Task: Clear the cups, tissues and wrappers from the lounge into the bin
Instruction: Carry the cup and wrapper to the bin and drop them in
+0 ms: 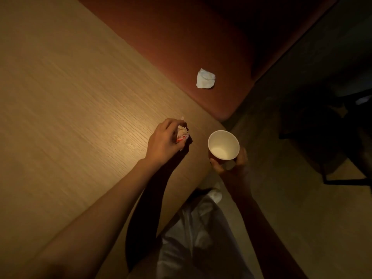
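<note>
My left hand (164, 140) hovers over the wooden table (70, 87) near its rounded corner and grips a crumpled white wrapper with red print (41, 135). Off the table's edge, my right hand (233, 168) holds an empty white paper cup (223, 144) from below, its mouth facing up. A crumpled white tissue (205, 78) lies on the reddish-brown sofa seat (181, 37) beyond the table. No bin is in view.
A dark metal-framed chair (332, 137) stands on the floor at the right. My pale trousers and a white shoe (215, 195) show below the table corner. The room is dim.
</note>
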